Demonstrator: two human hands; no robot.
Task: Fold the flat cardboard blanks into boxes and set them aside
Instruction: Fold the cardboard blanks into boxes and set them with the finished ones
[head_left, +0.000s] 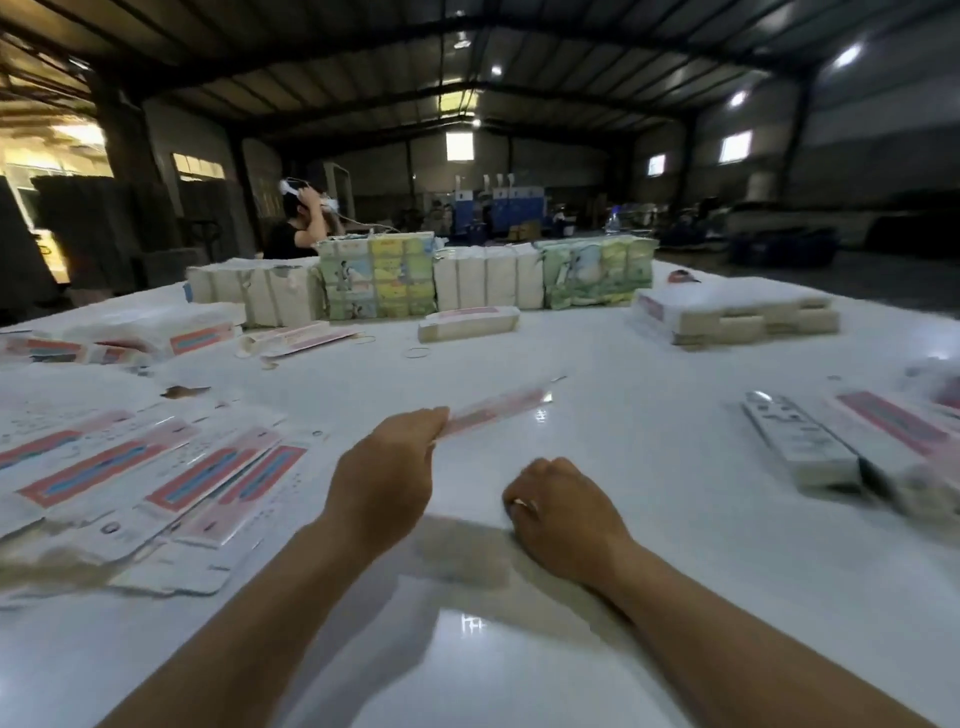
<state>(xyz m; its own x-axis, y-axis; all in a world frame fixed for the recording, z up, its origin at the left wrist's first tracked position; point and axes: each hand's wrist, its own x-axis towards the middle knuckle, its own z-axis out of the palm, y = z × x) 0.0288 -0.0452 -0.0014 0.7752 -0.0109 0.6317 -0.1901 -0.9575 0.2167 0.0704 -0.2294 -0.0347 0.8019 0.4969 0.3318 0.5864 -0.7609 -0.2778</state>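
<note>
Head view: just above the middle of the frame the left hand (382, 480) pinches the near end of a flat, narrow pink-and-white cardboard blank (496, 413), fingers and thumb curled on it, so that the blank juts up and to the right over the glossy white table (649, 395); it is blurred and seen nearly edge-on. The right hand (563, 512) sits lower right of centre, knuckles up, fingers curled in a loose fist on the table and holding nothing that shows. By my reading this is the start of a fold: one blank lifted, not yet opened. The next move likely calls for the right hand to take the free end and press the panels square.

At the left edge lies a fanned spread of flat pink-and-blue printed blanks (156, 483), the supply. At the right edge lie long white folded boxes (802, 447) with pink panels, seemingly the set-aside lot. Across the upper middle stand bundles of white stacked cartons (485, 283) and pastel printed packs (376, 280), with one closed box (467, 322) and loose rubber bands (418, 353) before them.

Beyond, a dim metal-roofed warehouse with ceiling lamps; at upper left a seated person in dark clothing (296, 223) raises both hands to a headset
</note>
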